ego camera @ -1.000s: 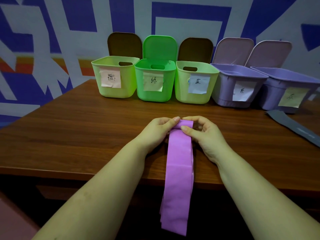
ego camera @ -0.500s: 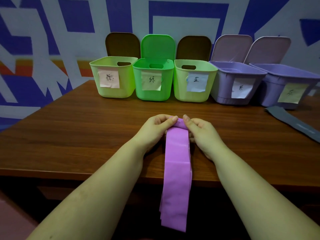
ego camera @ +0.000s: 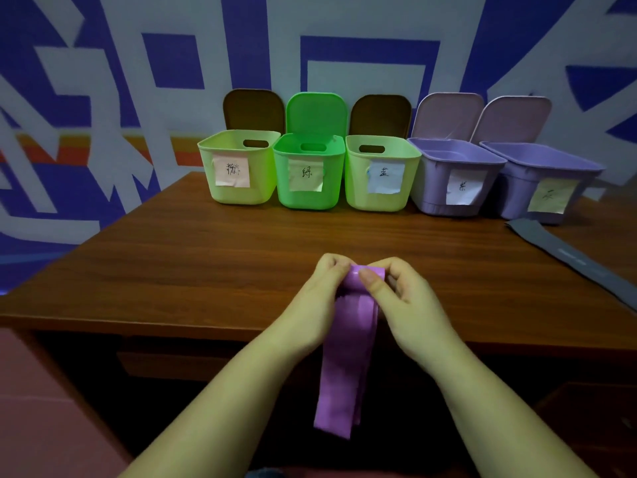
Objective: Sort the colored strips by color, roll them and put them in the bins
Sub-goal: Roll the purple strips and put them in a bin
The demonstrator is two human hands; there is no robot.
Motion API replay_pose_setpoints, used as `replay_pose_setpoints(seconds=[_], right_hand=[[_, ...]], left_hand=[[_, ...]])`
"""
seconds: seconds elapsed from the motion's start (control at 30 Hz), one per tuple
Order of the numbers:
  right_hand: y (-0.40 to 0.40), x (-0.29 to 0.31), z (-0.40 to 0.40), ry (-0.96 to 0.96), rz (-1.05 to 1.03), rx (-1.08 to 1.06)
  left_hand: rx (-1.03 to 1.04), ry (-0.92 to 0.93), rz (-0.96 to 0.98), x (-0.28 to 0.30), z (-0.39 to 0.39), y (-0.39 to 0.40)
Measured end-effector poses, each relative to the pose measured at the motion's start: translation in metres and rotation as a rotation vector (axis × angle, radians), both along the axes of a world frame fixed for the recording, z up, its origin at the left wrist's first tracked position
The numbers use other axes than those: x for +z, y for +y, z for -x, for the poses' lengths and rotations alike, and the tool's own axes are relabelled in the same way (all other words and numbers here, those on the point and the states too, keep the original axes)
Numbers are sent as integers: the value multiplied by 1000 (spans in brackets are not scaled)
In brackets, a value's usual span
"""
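The purple strip looks thin, limp and light, its tail hanging off the counter edge; best pinched at the rolled top end. The left hand and right hand both pinch that roll. The purple bin stands beyond.

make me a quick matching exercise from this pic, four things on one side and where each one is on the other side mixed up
Things:
1. purple strip
2. grey strip
3. bright green bin
4. wooden table

Places:
A. second from the left in the row of bins
B. flat on the table at the right edge
C. under the whole row of bins
D. pinched by the left hand and right hand, hanging over the table's near edge

Pairs: 1-D, 2-B, 3-A, 4-C
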State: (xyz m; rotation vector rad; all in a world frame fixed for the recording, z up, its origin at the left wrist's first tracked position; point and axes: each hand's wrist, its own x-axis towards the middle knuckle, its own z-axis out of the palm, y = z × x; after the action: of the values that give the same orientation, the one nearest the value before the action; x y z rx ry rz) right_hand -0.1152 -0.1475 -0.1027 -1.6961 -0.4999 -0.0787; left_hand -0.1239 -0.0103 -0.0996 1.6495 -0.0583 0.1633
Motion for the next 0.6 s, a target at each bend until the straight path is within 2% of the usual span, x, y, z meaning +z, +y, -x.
replay_pose_setpoints(seconds=[0.17, 0.23, 0.33, 0.47, 0.6], right_hand=[[-7, 18, 65, -59, -157, 72], [-9, 24, 83, -82, -179, 107], [-13, 33, 106, -120, -156, 144], [-21, 37, 126, -238, -39, 98], [-24, 34, 133, -132, -123, 121]], left_hand=[[13, -140, -123, 16, 84, -12], [10, -172, -108, 22, 103, -16], [32, -150, -27, 21, 119, -16], [69, -204, -100, 21, 143, -23], [142, -251, -116, 21, 152, -31]])
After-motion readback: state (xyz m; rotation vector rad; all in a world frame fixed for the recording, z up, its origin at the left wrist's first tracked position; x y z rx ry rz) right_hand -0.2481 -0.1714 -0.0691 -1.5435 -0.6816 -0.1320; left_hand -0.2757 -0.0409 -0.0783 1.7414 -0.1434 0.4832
